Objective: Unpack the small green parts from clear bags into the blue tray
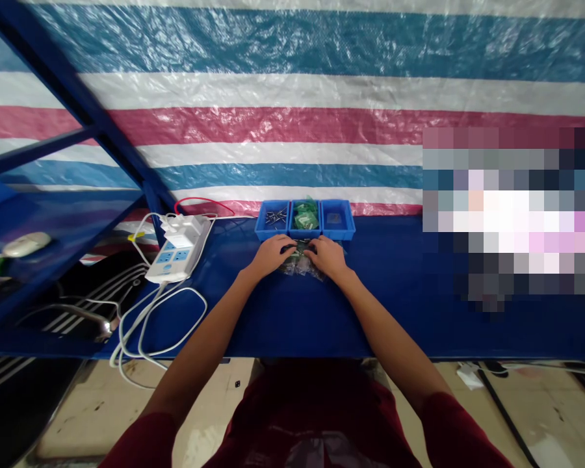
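Small clear plastic bags point(299, 265) lie in a heap on the blue table in front of three blue bins. My left hand point(272, 255) curls around the heap's left side, thumb and fingers bent inward. From the other side my right hand point(328, 257) is curled on the same bags, its fingertips facing the left ones. Directly behind, the left bin point(259, 229) holds thin dark metal pieces that look like screws. Green plastic packets point(305, 215) fill the middle bin. In the right bin point(350, 229) lies a small clear item, too indistinct to name.
A white power strip point(174, 260) with plugged-in adapters stands left on the table point(292, 318), its white cable point(202, 302) looping over the front edge. Blue frame bars point(112, 146) rise at the left. Striped sheeting point(273, 123) hangs behind. A blurred-out area covers the right.
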A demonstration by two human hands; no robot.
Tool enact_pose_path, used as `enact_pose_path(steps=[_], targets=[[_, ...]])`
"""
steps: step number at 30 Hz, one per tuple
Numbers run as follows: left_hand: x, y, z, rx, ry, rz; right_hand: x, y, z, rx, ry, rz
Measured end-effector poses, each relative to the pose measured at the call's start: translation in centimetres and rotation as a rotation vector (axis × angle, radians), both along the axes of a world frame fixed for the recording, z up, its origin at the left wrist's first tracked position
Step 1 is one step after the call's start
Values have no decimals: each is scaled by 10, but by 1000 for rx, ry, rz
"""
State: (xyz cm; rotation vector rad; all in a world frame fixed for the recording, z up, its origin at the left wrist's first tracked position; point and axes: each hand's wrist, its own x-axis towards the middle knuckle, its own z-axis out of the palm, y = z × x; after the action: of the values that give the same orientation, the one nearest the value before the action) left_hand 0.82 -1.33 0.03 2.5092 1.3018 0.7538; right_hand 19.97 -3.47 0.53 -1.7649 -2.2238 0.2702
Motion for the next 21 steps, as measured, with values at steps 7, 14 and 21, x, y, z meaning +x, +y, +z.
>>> enact_pose_path(steps=[7, 14, 21], targets=[[4, 1, -4, -35, 44, -16, -2, 3, -5, 40, 40, -7], [5, 13, 14, -48, 101, -46, -3, 2, -1, 39, -37, -154], [13, 14, 10, 57, -22, 44, -6, 3, 3, 4, -96, -166]])
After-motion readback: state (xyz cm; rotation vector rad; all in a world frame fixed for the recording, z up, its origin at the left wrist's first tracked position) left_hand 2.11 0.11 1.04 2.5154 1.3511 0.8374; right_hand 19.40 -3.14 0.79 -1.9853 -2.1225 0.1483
